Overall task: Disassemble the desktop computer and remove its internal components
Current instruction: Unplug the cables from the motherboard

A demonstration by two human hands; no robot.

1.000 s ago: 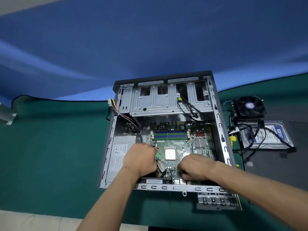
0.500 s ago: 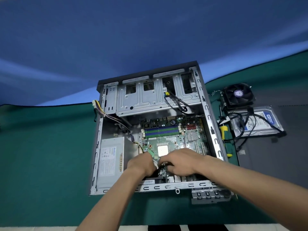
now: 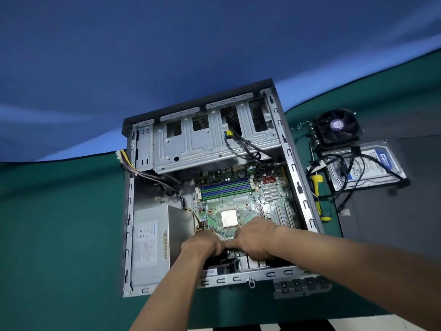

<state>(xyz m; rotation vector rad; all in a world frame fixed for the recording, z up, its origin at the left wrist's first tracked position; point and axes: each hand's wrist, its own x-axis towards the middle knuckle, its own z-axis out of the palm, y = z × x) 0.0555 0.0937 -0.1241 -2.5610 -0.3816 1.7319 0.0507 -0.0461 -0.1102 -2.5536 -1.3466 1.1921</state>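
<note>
- Head view: I see the computer case (image 3: pixel 296 177) lying open on its side on the green mat (image 3: pixel 59 223), centre of frame.
- Motherboard (image 3: pixel 241 199) sits inside the case, with the bare CPU (image 3: pixel 229 218) near its middle and the memory slots (image 3: pixel 226 188) at 12 o'clock from the CPU.
- Power supply (image 3: pixel 149 244) fills the case corner at 9 o'clock from the CPU; drive cage (image 3: pixel 210 142) at 12 o'clock.
- Left hand (image 3: pixel 202 246) and right hand (image 3: pixel 256 237) meet over the board's near edge, at 6 o'clock from the CPU, knuckles touching.
- Both hands have fingers curled down onto something between them; I cannot tell what they grip, it is hidden under the hands.
- Outside the case, at 2 o'clock: cooler fan (image 3: pixel 336 129), with the hard drive (image 3: pixel 367 168) just beside it and black cables (image 3: pixel 346 177) draped over the drive.
- Yellow-handled screwdriver (image 3: pixel 318 187) lies between case wall and drive.
</note>
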